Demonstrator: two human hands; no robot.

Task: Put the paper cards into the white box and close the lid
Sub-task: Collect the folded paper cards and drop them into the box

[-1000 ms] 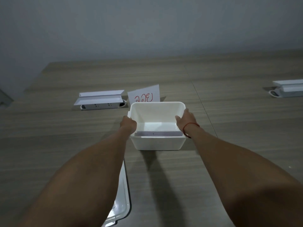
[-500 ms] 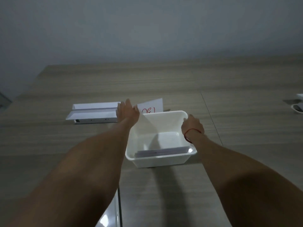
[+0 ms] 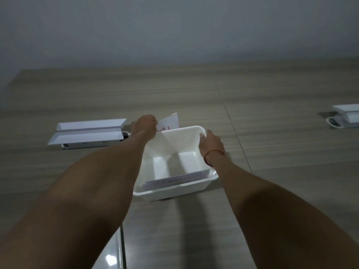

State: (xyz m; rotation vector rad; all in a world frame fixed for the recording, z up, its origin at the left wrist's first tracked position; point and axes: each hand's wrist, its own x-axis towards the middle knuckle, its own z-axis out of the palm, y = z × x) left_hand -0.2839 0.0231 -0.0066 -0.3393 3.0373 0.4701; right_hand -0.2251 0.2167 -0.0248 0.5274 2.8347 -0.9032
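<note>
The white box (image 3: pixel 171 192) stands open on the wooden table in front of me. A stack of paper cards (image 3: pixel 174 180) leans against its near wall inside. Behind the box's far left corner a white card with red writing (image 3: pixel 171 123) stands up, and my left hand (image 3: pixel 144 126) is closed on its left edge. My right hand (image 3: pixel 210 142) grips the box's far right rim; a red string circles that wrist. The clear lid (image 3: pixel 114 255) lies at the table's near edge, partly under my left forearm.
A white power-strip housing with open flaps (image 3: pixel 87 134) sits left of the box. A similar white unit (image 3: pixel 343 118) lies at the far right edge. A seam (image 3: pixel 231 121) runs across the table past the box.
My left hand left the box's left rim, reached past the far left corner and closed on the standing card. My right hand slid along the rim to the far right corner.
</note>
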